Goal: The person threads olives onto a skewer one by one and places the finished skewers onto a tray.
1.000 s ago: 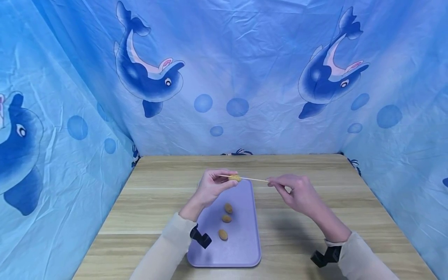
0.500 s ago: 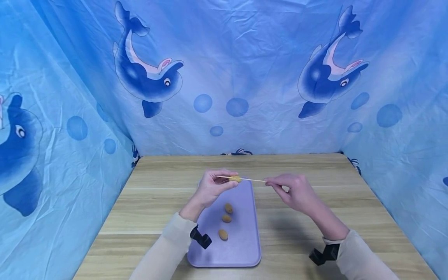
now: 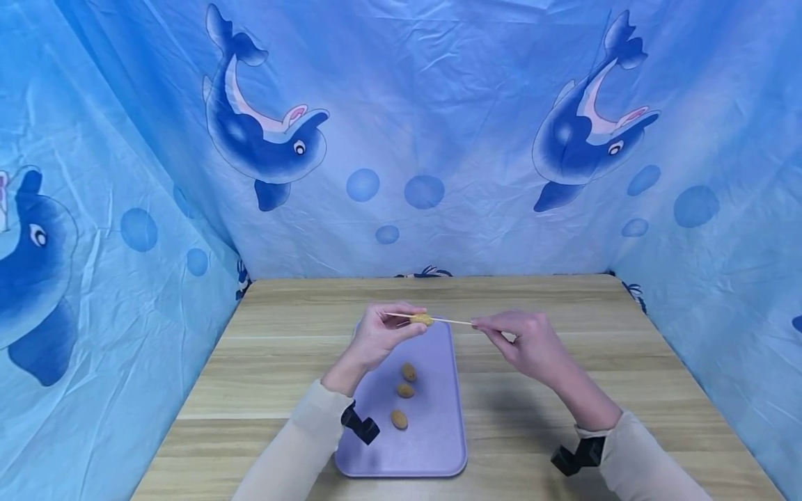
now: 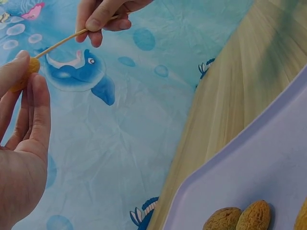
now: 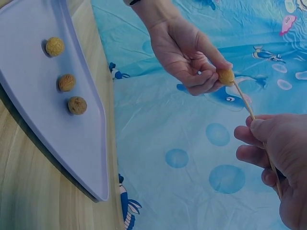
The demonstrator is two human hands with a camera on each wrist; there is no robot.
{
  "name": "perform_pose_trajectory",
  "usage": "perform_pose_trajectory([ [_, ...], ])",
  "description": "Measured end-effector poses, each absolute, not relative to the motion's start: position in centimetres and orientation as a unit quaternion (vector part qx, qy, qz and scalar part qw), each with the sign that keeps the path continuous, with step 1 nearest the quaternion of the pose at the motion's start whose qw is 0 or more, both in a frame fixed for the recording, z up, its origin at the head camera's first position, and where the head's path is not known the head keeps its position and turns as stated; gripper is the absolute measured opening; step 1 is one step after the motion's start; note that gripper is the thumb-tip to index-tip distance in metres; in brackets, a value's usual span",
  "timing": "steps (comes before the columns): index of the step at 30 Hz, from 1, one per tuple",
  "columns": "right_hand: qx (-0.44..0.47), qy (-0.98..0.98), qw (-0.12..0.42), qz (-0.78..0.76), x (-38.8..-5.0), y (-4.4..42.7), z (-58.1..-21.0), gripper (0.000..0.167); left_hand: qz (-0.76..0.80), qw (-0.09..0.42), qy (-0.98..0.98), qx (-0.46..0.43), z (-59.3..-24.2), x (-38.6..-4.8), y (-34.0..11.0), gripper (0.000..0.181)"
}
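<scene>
Above the tray's far end, my left hand [image 3: 379, 337] pinches a small yellow-brown oval piece [image 3: 422, 319] between thumb and fingers. A thin wooden stick [image 3: 452, 321] runs through the piece, its tip showing on the left side. My right hand [image 3: 532, 346] pinches the stick to the right of the piece. In the right wrist view the stick [image 5: 245, 101] enters the piece [image 5: 226, 76], and its rear part passes under the right palm [image 5: 283, 158]. The left wrist view shows the left thumb and fingers [image 4: 41, 103] around the piece [image 4: 31, 67].
A purple tray [image 3: 432, 445] lies on the wooden table [image 3: 250, 390]. On it are three brown oval pieces: a far one [image 3: 409, 372], a middle one [image 3: 405, 391] and a near one [image 3: 399, 419]. Blue dolphin-print curtains [image 3: 388, 139] surround the table.
My right hand has shifted slightly left, toward the left hand. More of the stick shows past the left side of the piece, and less between the hands.
</scene>
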State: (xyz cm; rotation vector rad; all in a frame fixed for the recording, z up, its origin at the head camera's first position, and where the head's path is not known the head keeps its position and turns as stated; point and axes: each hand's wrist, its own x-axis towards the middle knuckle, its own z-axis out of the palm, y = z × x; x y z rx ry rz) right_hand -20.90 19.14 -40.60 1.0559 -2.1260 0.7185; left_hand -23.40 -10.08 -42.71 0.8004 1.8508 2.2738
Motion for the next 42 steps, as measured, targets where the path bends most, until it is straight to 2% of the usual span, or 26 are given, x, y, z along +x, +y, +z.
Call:
perform_pose_trajectory([
  [8, 0.415, -0.811, 0.308, 0.274, -20.9, 19.0, -40.9, 0.031, 0.754, 0.058, 0.597, 0.266, -42.7, -23.4, -10.1, 0.026],
  [16, 0.408, -0.808, 0.314, 0.287, -20.9, 18.6, -40.8, 0.026, 0.758, 0.057, 0.592, 0.269, -42.9, -23.4, -9.9, 0.029],
  [19, 0.403, -0.811, 0.317, 0.281, -21.0, 18.6, -40.7, 0.025, 0.759, 0.047, 0.592, 0.266, -43.1, -23.4, -9.8, 0.024],
  [25, 0.394, -0.811, 0.333, 0.278, -21.1, 18.5, -40.8, 0.025, 0.756, 0.041, 0.601, 0.258, -43.1, -23.6, -9.5, 0.045],
  [33, 0.391, -0.81, 0.334, 0.281, -21.3, 18.1, -40.9, 0.021, 0.762, 0.047, 0.596, 0.25, -43.2, -23.9, -9.6, 0.022],
  [38, 0.388, -0.814, 0.326, 0.284, -21.4, 17.7, -41.5, 0.023, 0.766, 0.054, 0.588, 0.255, -43.3, -24.0, -9.8, 0.031],
  [42, 0.381, -0.822, 0.307, 0.291, -21.3, 17.6, -41.5, 0.022, 0.766, 0.054, 0.582, 0.267, -43.3, -24.0, -9.8, 0.028],
])
